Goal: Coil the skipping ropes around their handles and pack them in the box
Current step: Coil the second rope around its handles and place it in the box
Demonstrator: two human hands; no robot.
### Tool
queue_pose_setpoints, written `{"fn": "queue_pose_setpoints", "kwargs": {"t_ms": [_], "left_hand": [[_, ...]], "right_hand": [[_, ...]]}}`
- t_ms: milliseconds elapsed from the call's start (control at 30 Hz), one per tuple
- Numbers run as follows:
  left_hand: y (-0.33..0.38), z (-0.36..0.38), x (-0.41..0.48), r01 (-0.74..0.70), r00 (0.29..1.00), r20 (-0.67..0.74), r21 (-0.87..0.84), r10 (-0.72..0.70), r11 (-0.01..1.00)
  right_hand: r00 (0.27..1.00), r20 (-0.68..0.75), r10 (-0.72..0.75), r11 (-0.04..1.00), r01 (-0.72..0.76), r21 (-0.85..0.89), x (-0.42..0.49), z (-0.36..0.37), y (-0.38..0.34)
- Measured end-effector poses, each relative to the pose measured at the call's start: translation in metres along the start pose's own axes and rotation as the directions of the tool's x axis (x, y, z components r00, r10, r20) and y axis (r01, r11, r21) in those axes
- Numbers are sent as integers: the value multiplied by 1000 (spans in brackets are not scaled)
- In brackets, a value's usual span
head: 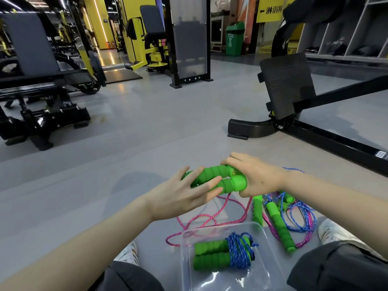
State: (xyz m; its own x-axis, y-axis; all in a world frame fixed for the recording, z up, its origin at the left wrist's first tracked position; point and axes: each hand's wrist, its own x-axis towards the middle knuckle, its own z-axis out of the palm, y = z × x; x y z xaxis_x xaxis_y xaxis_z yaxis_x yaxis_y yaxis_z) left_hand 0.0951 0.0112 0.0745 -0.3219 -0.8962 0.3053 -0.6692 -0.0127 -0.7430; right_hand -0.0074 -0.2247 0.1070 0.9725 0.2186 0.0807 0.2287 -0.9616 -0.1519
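Two green foam handles (225, 177) lie side by side in the air in front of me. My right hand (255, 177) grips their right ends; my left hand (184, 193) rests on their left part with fingers spread. A pink rope (201, 219) trails from them down onto the floor. Below, a clear plastic box (184, 261) holds a skipping rope with green handles wrapped in blue cord (240, 252). Right of the box, more green handles (279, 225) lie tangled in loose blue and pink ropes (302, 215).
I sit on the grey gym floor with my knees (338, 267) either side of the box. A black bench frame (294, 122) stands ahead to the right, and a black weight machine (42, 97) to the left. Lockers and a green bin (234, 38) are far back.
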Motion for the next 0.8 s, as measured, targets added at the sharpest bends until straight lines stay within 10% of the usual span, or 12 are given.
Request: {"fn": "queue_pose_setpoints", "kwargs": {"t_ms": [800], "left_hand": [[9,9,-1,65,998,5,-145,-65,987]], "right_hand": [[997,-67,-41,992,49,121,-7,9,9]]}}
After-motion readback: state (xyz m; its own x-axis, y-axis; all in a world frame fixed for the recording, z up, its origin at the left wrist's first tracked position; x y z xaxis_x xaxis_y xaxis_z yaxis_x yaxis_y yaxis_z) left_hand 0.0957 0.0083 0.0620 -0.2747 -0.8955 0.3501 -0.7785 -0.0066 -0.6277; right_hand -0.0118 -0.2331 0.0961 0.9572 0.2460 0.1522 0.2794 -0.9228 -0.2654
